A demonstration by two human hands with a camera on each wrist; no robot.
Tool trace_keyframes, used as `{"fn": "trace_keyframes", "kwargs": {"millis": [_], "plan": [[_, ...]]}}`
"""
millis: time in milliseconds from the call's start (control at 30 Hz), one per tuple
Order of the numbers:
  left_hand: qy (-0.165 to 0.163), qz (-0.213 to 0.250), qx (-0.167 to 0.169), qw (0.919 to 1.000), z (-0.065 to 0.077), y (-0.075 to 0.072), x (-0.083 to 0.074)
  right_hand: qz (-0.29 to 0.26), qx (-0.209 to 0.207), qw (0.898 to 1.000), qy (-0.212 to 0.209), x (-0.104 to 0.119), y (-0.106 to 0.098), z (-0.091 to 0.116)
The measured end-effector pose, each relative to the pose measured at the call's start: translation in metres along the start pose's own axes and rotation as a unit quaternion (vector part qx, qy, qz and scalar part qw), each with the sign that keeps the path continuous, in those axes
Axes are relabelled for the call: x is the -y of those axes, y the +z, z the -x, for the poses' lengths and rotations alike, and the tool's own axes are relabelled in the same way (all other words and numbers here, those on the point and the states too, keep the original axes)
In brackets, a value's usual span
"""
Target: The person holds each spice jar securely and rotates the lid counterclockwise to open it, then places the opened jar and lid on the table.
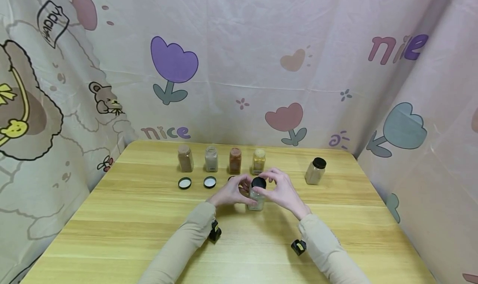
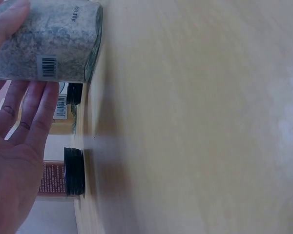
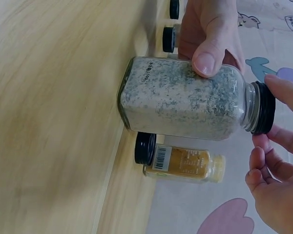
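Observation:
A glass jar (image 1: pixel 255 204) of pale, grey-flecked grains stands upright between both hands; I cannot tell whether its base touches the table. My left hand (image 1: pixel 236 191) grips the jar's body, thumb on the near side in the right wrist view and fingers behind. With thumb and fingers, my right hand (image 1: pixel 281 191) pinches the black lid (image 3: pixel 266 108), which sits on the jar's neck with some glass thread showing below it. In the left wrist view the jar's barcode label (image 2: pixel 49 67) faces the camera, while the right hand is out of sight there.
Behind stand lidless jars: brown (image 1: pixel 185 161), pale grey (image 1: pixel 211 161), red (image 1: pixel 235 162) and yellow (image 1: pixel 258 163). Before them lie loose lids (image 1: pixel 184 183), one (image 3: pixel 145 148) by the yellow jar. A black-capped jar (image 1: pixel 315 174) stands at the right. A patterned curtain (image 1: pixel 224 68) hangs behind the table.

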State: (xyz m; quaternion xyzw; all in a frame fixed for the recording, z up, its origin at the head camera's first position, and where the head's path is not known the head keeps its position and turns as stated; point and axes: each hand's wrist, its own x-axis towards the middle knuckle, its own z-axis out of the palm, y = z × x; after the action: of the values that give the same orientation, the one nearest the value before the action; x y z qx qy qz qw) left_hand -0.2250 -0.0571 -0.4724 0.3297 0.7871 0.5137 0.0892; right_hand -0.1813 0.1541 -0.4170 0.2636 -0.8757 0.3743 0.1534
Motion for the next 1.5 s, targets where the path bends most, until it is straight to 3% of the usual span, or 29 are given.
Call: {"fn": "trace_keyframes", "kwargs": {"millis": [400,800,1300,1500], "plan": [[-0.005,0.002,0.001,1.0,-0.0005,-0.0003,-0.0015,-0.034,0.027,0.999,0.02,0.0009,-0.0017,-0.0007],[-0.008,0.001,-0.002,1.0,0.0,0.0013,0.0027,-0.013,-0.011,1.0,0.006,-0.0027,0.0021,0.0013],[-0.001,0.002,-0.003,1.0,-0.0006,0.0013,0.0027,-0.019,0.015,1.0,-0.006,-0.0024,0.0001,0.0005],[-0.002,-0.001,-0.007,1.0,-0.0002,0.0014,0.0038,-0.005,0.004,1.0,0.002,-0.001,0.0027,0.0005]]}}
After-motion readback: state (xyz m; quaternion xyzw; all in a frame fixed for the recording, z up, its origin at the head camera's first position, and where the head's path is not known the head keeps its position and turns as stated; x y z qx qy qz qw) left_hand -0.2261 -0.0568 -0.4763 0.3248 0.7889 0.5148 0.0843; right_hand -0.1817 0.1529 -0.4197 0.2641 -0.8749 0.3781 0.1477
